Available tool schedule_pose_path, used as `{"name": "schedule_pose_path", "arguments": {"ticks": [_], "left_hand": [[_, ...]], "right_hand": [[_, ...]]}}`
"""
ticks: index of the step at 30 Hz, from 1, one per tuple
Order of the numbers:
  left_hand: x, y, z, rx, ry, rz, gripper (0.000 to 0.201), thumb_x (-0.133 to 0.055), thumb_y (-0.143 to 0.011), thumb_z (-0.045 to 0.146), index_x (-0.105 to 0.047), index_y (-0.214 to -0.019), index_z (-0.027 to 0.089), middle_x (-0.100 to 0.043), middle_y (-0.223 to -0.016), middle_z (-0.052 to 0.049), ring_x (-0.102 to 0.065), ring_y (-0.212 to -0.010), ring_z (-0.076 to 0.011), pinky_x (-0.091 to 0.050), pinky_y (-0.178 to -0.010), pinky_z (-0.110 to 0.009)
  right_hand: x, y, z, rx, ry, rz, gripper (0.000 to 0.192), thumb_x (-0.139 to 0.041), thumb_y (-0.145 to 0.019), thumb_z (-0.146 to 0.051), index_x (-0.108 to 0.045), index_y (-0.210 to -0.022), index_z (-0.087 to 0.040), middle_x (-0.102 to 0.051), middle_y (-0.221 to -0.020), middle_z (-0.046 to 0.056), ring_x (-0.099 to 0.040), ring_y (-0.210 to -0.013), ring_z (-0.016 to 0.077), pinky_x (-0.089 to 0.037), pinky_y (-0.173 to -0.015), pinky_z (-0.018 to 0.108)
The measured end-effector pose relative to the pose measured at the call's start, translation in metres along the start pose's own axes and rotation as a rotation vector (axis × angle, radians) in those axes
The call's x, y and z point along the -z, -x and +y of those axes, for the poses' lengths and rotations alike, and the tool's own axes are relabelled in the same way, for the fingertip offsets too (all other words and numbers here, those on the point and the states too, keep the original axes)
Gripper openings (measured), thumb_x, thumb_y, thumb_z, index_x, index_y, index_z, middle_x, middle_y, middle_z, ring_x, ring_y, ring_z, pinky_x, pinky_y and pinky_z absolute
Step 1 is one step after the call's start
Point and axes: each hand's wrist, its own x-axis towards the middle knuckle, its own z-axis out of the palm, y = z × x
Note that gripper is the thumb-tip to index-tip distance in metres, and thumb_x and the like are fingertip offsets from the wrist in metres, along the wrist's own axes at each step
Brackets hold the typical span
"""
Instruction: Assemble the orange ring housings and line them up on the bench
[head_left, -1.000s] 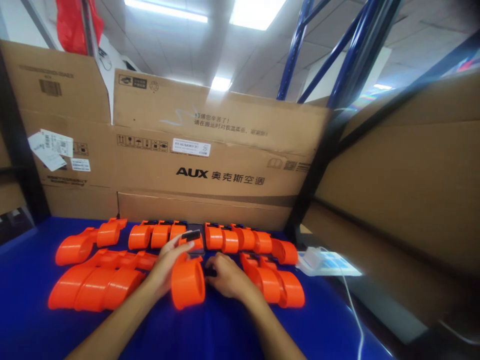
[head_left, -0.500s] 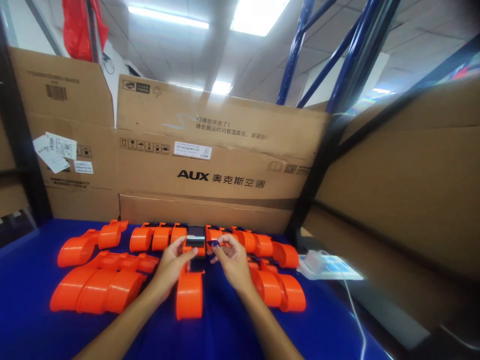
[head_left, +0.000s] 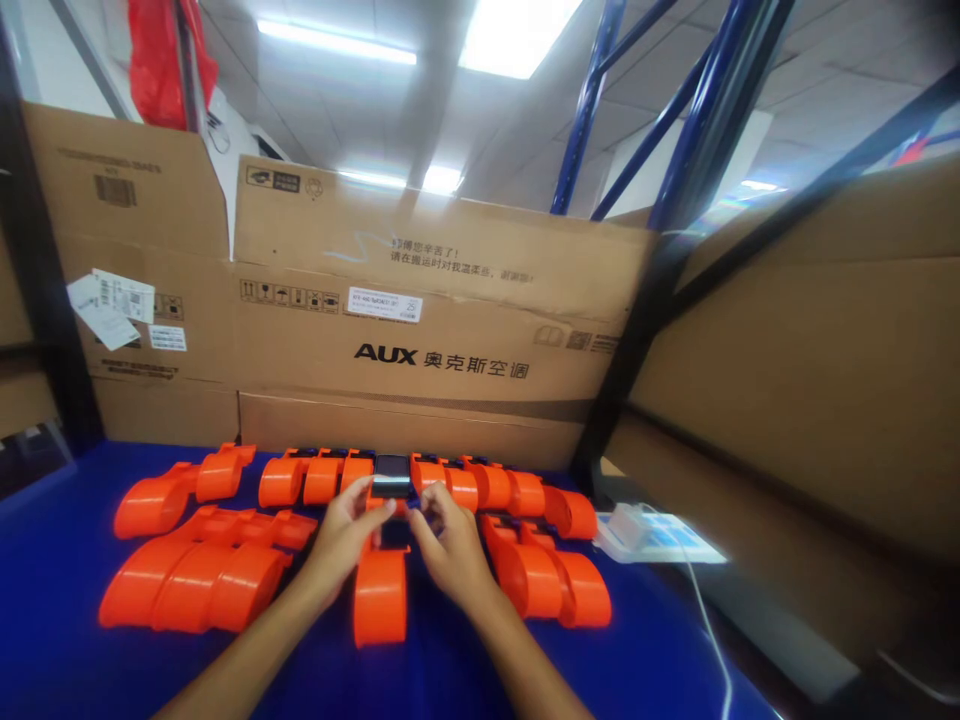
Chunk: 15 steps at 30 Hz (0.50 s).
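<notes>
My left hand (head_left: 350, 532) is closed, thumb and fingers gripping an orange plastic part with a black, flat-faced rectangular piece (head_left: 392, 475) at its top. A pale stripe runs along the lower edge of the black face. Pinched in my right hand (head_left: 448, 540) is a small dark blue piece (head_left: 415, 505), now against the right side of the held part. Fingers partly hide both. Just below my hands, a rounded orange plastic piece (head_left: 380, 597) sits on the blue cloth; whether it joins the held part, I cannot tell.
Several similar orange pieces lie at left (head_left: 191, 580) and right (head_left: 551, 580), with a back row (head_left: 324, 478) carrying dark bits. Behind stands a cardboard panel (head_left: 300, 350). A white power strip (head_left: 675, 538) with a cable is at right, beside a black rack post (head_left: 611, 370).
My right hand has moved left and slightly down, bringing the small dark blue piece up to the orange part. My left hand keeps nearly the same place.
</notes>
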Motion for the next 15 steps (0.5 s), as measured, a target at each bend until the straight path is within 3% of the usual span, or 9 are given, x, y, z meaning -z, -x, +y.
{"name": "schedule_pose_path", "arguments": {"ticks": [8,15], "left_hand": [[0.0015,-0.0011,-0.0017,0.01,-0.004,0.006,0.044,-0.079,-0.072,0.036,-0.064,-0.109,0.018,-0.066,-0.079,0.0,-0.049,-0.048,-0.0071,-0.044,-0.049,-0.021],[0.0004,0.0007,-0.0016,0.039,0.001,0.015,0.045,-0.081,-0.071,0.034,-0.066,-0.11,0.018,-0.064,-0.07,0.003,-0.05,-0.044,-0.007,-0.044,-0.048,-0.021]], "right_hand": [[0.0032,-0.0024,-0.001,0.01,0.065,-0.06,0.025,-0.054,-0.095,-0.038,-0.046,-0.078,-0.022,-0.051,-0.066,-0.004,-0.047,-0.055,0.0126,-0.034,-0.053,0.024],[0.0067,-0.0007,-0.0012,0.039,0.081,-0.098,0.022,-0.057,-0.094,-0.038,-0.05,-0.079,-0.022,-0.052,-0.069,-0.003,-0.046,-0.06,0.0135,-0.035,-0.057,0.025]]}}
